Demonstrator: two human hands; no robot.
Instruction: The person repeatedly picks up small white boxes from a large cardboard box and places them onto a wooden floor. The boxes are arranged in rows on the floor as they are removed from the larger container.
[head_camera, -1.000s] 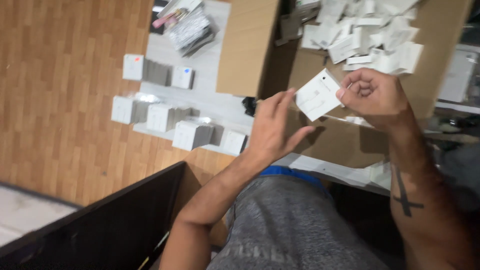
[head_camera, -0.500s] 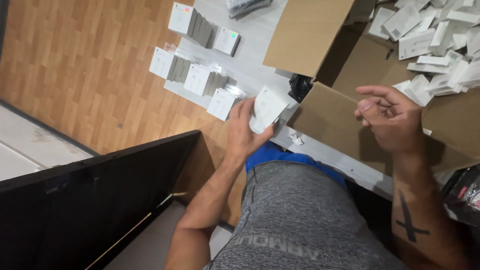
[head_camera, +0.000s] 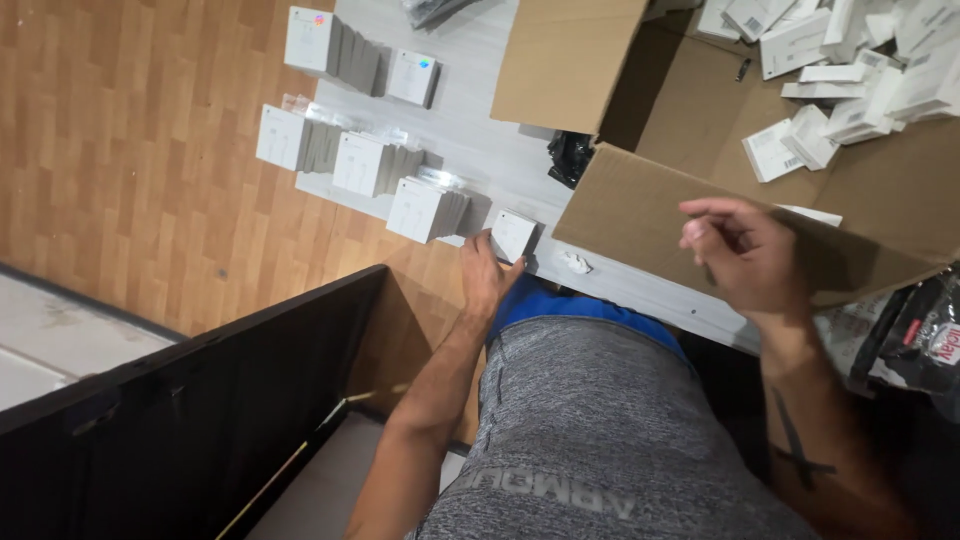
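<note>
Left hand (head_camera: 484, 272) grasps a small white box (head_camera: 513, 234) at the near edge of the white surface (head_camera: 480, 140), beside stacked boxes (head_camera: 425, 208). Right hand (head_camera: 745, 255), fingers loosely curled & empty, hovers over cardboard box (head_camera: 640, 215).

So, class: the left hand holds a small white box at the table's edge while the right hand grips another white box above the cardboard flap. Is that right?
Not quite. The head view shows the right hand empty, fingers curled, above the cardboard flap. The left hand does hold a small white box at the table's edge.
</note>
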